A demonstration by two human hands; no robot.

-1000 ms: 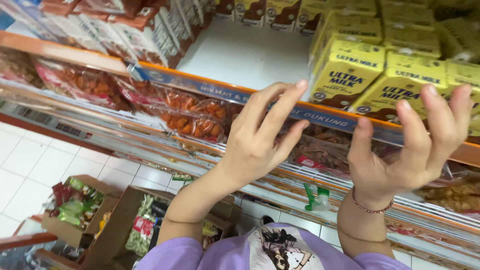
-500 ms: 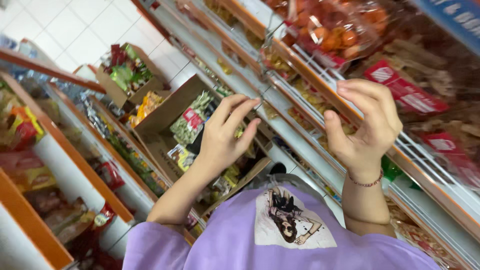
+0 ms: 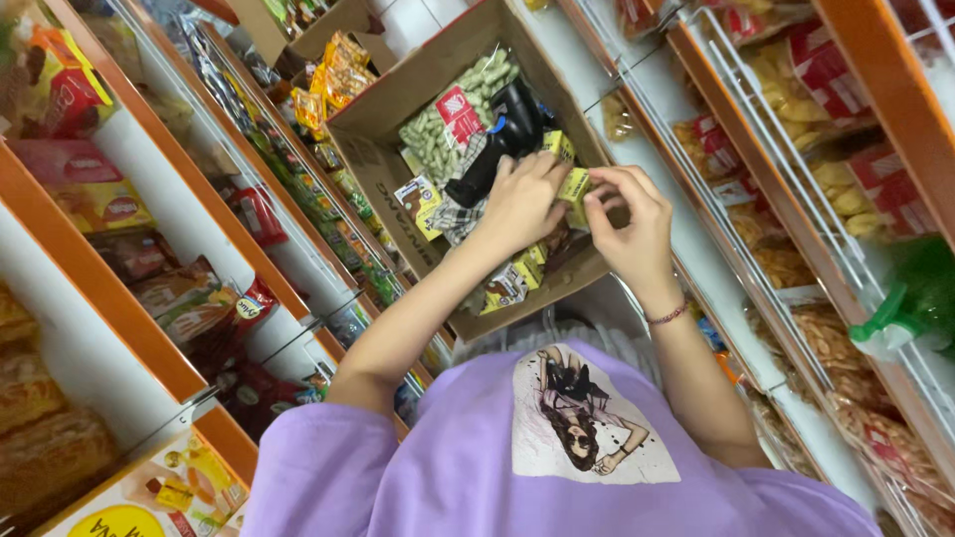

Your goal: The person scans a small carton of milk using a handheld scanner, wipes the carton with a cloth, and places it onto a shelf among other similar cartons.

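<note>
Both hands worked inside the open cardboard box on the floor between two shelf runs. Left hand and right hand both had fingers pinched closed on one small yellow carton, held just above the box contents. Carton was boxy, yellow with some dark print, partly covered by fingertips. Its long axis looked to run roughly up-down in frame; which end was the top, can't tell. Around it: bag of green peanuts, black handheld scanner lying on checked cloth, more yellow cartons near the box's near wall. Snack-bag shelves crowded the right side.
</note>
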